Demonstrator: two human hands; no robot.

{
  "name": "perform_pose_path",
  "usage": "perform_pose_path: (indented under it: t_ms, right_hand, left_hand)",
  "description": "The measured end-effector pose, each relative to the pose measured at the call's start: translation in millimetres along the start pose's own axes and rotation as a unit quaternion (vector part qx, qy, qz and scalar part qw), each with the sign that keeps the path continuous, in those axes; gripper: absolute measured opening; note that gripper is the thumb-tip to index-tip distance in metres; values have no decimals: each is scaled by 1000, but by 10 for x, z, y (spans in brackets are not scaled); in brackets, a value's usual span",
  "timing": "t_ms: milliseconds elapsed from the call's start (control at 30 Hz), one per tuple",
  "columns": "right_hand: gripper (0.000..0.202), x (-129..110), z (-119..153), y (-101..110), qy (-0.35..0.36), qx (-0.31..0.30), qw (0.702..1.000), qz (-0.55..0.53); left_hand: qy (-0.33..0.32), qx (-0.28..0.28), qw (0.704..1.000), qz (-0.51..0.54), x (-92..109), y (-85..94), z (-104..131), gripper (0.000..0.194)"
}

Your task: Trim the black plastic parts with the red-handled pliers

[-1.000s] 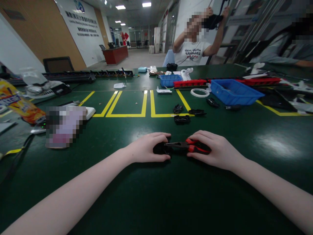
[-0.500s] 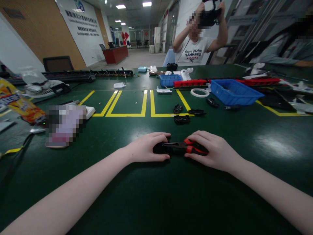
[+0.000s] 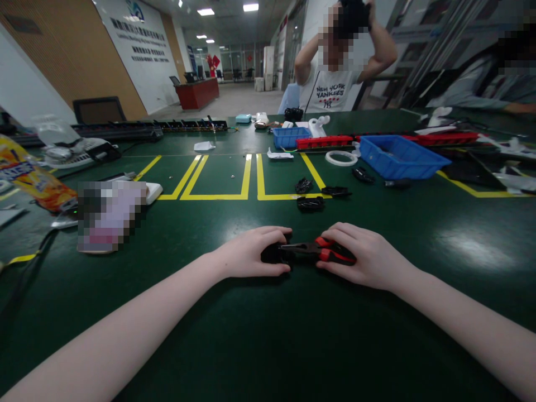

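Near the middle of the green table, my right hand [image 3: 365, 254] is closed round the red-and-black handles of a pair of pliers [image 3: 307, 248]. The jaws point left, toward my left hand [image 3: 255, 251]. Between its thumb and fingers that hand grips a small dark black part [image 3: 273, 254], mostly hidden by the fingers. The plier tips meet or overlap this part; I cannot tell whether they bite on it. Just beyond my hands lie several black bundled pieces [image 3: 310, 204].
Blue bins [image 3: 404, 159] and a roll of white tape [image 3: 341, 158] stand farther back. Yellow tape lines [image 3: 213, 197] mark the green table [image 3: 268, 346]. At left are a phone [image 3: 111, 218] and an orange bottle [image 3: 39, 178]. Across the table, a person [image 3: 330, 84] raises dark headgear.
My hands, the pliers and the black part stay almost still. Across the table, the other person has brought the dark headgear up against their head.
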State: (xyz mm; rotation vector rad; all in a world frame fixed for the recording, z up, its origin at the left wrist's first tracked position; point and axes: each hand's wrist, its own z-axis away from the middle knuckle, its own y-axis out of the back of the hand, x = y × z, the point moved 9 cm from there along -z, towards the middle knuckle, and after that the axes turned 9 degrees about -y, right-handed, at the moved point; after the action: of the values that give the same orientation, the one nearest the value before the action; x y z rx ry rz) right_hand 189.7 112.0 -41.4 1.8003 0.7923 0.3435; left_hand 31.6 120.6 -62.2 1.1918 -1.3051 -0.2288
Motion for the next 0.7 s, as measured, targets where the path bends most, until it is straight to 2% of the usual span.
perform_pose_path:
  t_ms: [700]
  right_hand:
    - [37,3,8,22,29,10,999,30]
  left_hand:
    - [-4,25,999,28,-26,34,-10,29]
